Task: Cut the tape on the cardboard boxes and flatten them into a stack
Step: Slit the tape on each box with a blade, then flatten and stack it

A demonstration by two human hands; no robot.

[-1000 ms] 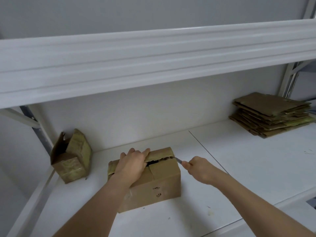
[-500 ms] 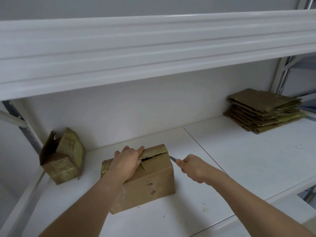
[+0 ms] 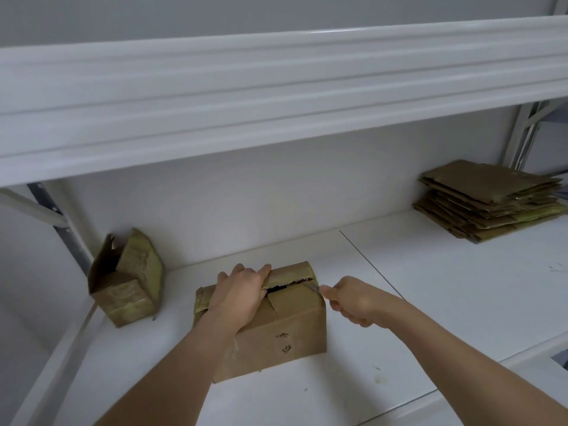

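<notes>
A brown cardboard box [image 3: 285,336] stands on the white shelf [image 3: 430,302] in front of me. Its top seam gapes open in a dark slit. My left hand [image 3: 241,292] lies over the box's top, fingers curled over the far flap. My right hand [image 3: 350,299] grips a small knife [image 3: 312,286], whose thin blade meets the seam at the box's right end. A stack of flattened boxes [image 3: 488,199] lies at the far right of the shelf.
A second cardboard box [image 3: 126,279] with open flaps and yellowed tape stands at the left against the back wall. An upper shelf beam [image 3: 276,96] runs overhead. The shelf's front edge [image 3: 461,392] is close on the right.
The hands and box hold almost the same pose. The blade stays at the right end of the seam while the view shifts a little.
</notes>
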